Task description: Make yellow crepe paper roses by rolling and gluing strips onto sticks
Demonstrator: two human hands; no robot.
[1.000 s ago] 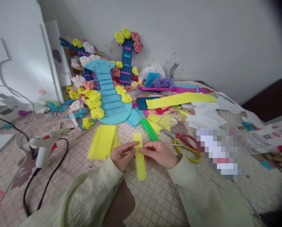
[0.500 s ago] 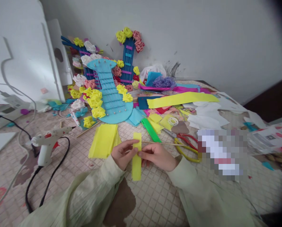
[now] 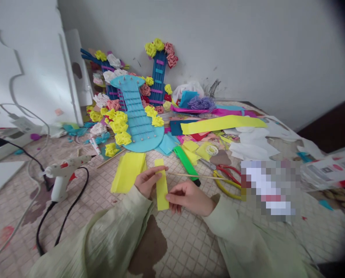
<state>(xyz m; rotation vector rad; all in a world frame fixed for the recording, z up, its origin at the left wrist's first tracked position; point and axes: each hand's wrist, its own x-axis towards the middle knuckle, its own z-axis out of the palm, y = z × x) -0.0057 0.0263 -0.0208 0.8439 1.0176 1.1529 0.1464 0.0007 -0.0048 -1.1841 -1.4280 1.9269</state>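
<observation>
A narrow strip of yellow crepe paper point(image 3: 161, 195) is held up between my hands, tilted slightly off vertical. My left hand point(image 3: 147, 182) pinches its upper part between thumb and fingers. Lower down, the thumb and fingertips of my right hand point(image 3: 191, 197) grip the strip's right edge. A stack of yellow paper pieces point(image 3: 126, 173) lies just left of my left hand. Beyond my right hand are a thin wooden stick point(image 3: 201, 177), a green utility knife point(image 3: 185, 160) and scissors with red and yellow handles point(image 3: 229, 191).
A white glue gun point(image 3: 62, 179) with a black cord lies at left. Behind, a light-blue string-instrument cutout point(image 3: 136, 116) leans among yellow paper flowers point(image 3: 119, 121). A long yellow strip point(image 3: 221, 124), purple yarn point(image 3: 201, 103) and white paper point(image 3: 255, 144) are at the back right.
My right hand has slid down the strip, while my left hand keeps its pinch near the top. The strip has shifted slightly left and tilted. The view has moved a little.
</observation>
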